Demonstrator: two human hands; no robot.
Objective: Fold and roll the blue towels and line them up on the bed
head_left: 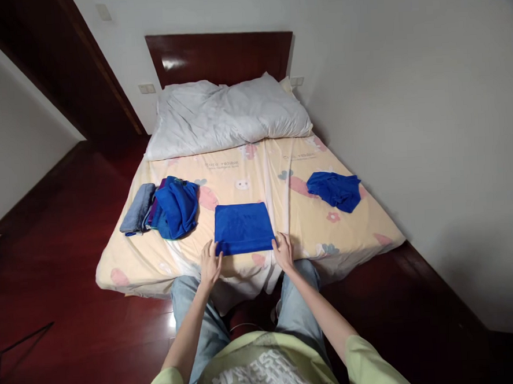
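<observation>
A blue cloth [243,224], folded into a flat rectangle, lies on the bed near its front edge. At its lower left corner is my left hand [211,264], its fingertips on the cloth's edge. My right hand [283,252] touches the lower right corner in the same way. Whether the fingers pinch the fabric or only rest against it is too small to tell. A crumpled blue cloth [335,190] lies to the right. On the left, a loose blue garment [177,207] sits beside a rolled grey-blue cloth [139,208], with purple fabric between them.
The bed has a yellow patterned sheet [243,185], wrinkled down the middle. A white pillow or quilt [230,115] lies across the far end, before a dark wooden headboard [222,56]. A thin black stand [22,339] is on the floor at the lower left.
</observation>
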